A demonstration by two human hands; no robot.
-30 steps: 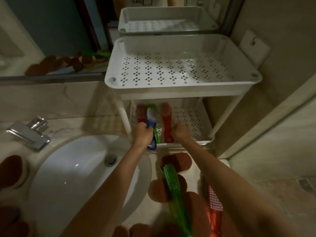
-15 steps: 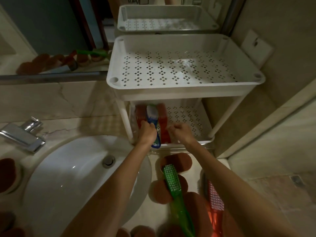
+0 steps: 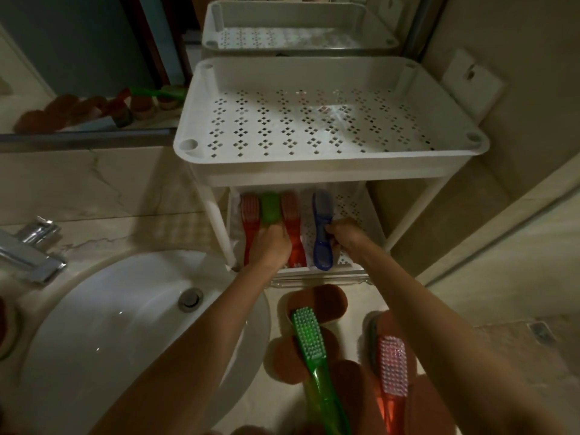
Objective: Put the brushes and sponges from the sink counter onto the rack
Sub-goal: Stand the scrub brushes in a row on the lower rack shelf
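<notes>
A white two-tier rack stands on the counter beside the sink. On its lower shelf lie a red brush, a green brush, a second red brush and a blue brush, side by side. My left hand rests over the handles of the green and red brushes. My right hand grips the blue brush's handle. On the counter in front lie a green brush, a red brush with pink bristles and several brown sponges.
The white sink basin with its drain fills the lower left, and a chrome faucet sits at its left rim. More brown sponges lie at the far left edge. The rack's upper shelf holds nothing. A mirror is behind.
The blue brush went from my left hand to my right hand and now lies to the right of the second red brush. My left hand shifted onto the green and red brush handles.
</notes>
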